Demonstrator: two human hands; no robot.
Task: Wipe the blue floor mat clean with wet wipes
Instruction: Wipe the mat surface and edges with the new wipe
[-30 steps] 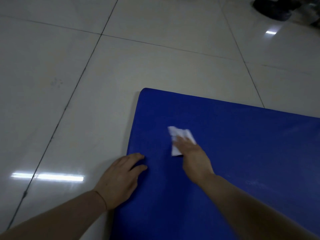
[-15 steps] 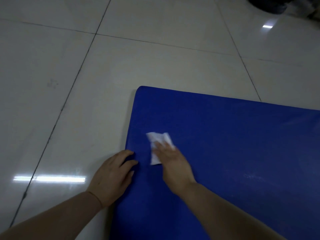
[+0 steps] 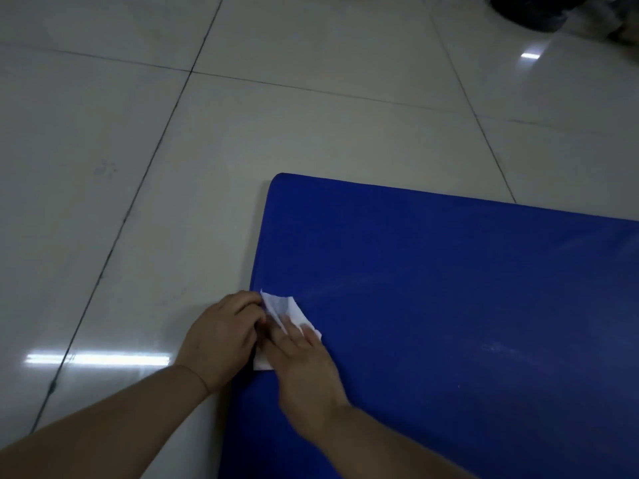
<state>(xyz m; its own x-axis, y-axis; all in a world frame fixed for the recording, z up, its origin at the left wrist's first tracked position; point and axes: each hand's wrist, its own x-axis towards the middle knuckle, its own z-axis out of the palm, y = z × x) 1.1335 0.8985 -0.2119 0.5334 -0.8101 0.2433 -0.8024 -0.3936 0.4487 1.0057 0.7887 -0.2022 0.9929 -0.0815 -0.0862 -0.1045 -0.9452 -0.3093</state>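
right hand (image 3: pixel 304 368) flat on wipe (image 3: pixel 287 311) | left hand (image 3: pixel 221 337) curled at mat (image 3: pixel 449 305) edge, grasp unclear | wipe may bunch

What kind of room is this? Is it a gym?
Maybe, but I can't be sure. It is indoors: the floor is big shiny pale tiles that reflect ceiling lights. A padded blue mat lies on it, the sort used for exercise or play. Some dark things sit blurred in the far corner.
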